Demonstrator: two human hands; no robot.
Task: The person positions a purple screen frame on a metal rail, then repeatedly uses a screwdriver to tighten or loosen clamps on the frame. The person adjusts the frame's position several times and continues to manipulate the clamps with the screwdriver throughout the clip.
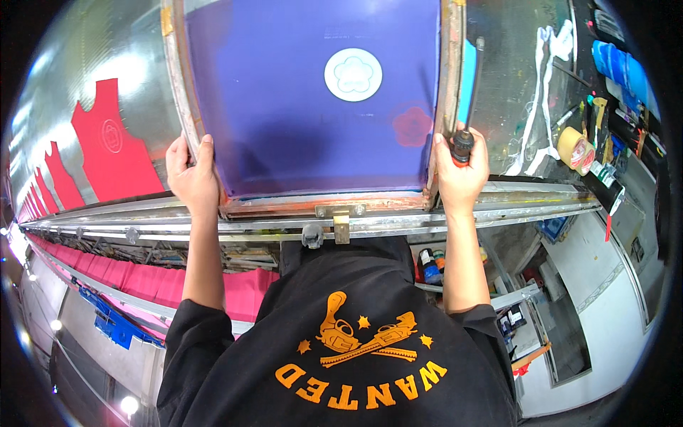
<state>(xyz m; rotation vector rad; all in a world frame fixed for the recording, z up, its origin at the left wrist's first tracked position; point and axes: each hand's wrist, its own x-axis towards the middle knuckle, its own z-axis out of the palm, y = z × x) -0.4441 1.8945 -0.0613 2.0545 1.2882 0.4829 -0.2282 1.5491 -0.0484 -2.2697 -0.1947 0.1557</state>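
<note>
A screen printing frame (306, 142) with purple mesh lies flat in front of me on the long table. Its mesh bears a pale round patch (353, 75) with a flower outline, and a reddish flower mark (413, 127) shows near the right side. My left hand (193, 174) is closed round the frame's left rail, thumb on top. On the opposite rail my right hand (462, 174) is closed too, its thumb along the wood. Between that thumb and the fingers sits a black knob-like handle (463, 144) with a dark rod running away from it.
Red cut fabric pieces (114, 142) lie in a row on the shiny table to the left. Metal rails (284, 226) run along the near edge. At right are a white cloth strip (544, 92), tape rolls (575, 151) and a blue roll (622, 67). Pink fabric (142, 281) hangs below.
</note>
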